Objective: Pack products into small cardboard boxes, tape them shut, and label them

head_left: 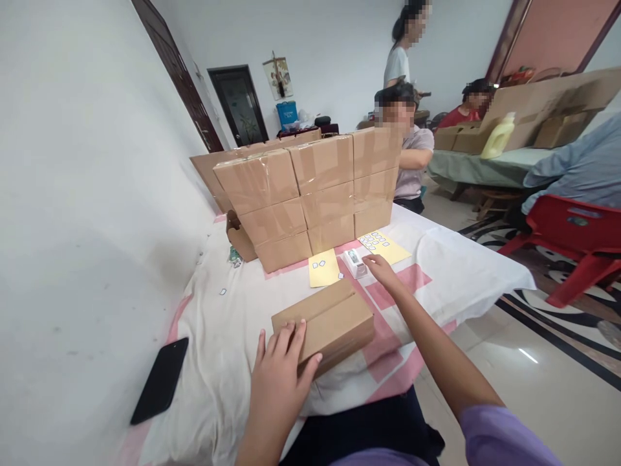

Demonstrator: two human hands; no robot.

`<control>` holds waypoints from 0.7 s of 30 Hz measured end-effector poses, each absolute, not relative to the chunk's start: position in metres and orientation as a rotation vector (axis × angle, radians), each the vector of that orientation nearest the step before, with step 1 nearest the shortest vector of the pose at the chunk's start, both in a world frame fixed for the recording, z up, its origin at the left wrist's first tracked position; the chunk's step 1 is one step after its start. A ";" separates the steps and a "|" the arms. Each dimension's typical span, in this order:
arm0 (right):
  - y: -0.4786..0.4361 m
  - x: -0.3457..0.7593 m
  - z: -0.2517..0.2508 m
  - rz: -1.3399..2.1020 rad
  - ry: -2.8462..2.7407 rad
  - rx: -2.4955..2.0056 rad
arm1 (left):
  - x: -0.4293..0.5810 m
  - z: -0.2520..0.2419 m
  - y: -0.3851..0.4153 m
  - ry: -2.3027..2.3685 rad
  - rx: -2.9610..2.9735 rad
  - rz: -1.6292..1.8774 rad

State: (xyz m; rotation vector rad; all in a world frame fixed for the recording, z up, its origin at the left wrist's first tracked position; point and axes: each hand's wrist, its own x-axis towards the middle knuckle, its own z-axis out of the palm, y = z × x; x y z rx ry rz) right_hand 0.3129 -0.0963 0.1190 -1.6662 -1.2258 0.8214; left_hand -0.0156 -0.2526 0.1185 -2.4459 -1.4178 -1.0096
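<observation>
So the left hand (281, 362) is spread pretty wide, palm down, fingers splayed over the near left part of a closed cardboard box (337, 317). It's just lying on top with the thumb down along the near edge, not really gripping. That box sits right under the left fingers and stretches off to their right, on the near side of the right hand (381, 269). The right one is reached out over the table, fingers kinda loosely bent with the index out front, tips just beside a small white box (355, 264) that has a little picture on top. Honestly can't tell if they're touching it or have hold of anything, it's too small from here. The white box is immediately left of those fingertips, and well beyond the left hand, up and to the right. Left of the white box there's a yellow sheet (323, 273) with a few little outlined pieces on it, and just beyond the right hand is another yellow card (396, 251) with a bunch more in rough rows. Past both hands stands a stacked wall of taped cartons (327, 191). Black phone (160, 382) lies well off to the left hand's left, on the pink-and-white tablecloth (218, 369).
</observation>
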 end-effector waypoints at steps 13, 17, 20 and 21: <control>-0.015 0.309 0.131 1.265 -1.004 -2.090 | -0.008 0.113 -0.260 -1.441 -2.302 -0.728; -0.019 0.303 0.135 1.297 -0.932 -2.042 | -0.008 0.112 -0.260 -1.449 -2.316 -0.732; -0.028 0.302 0.135 1.292 -0.896 -1.983 | -0.007 0.111 -0.260 -1.471 -2.320 -0.740; -0.031 0.302 0.134 1.284 -0.890 -1.962 | -0.007 0.111 -0.260 -1.482 -2.320 -0.746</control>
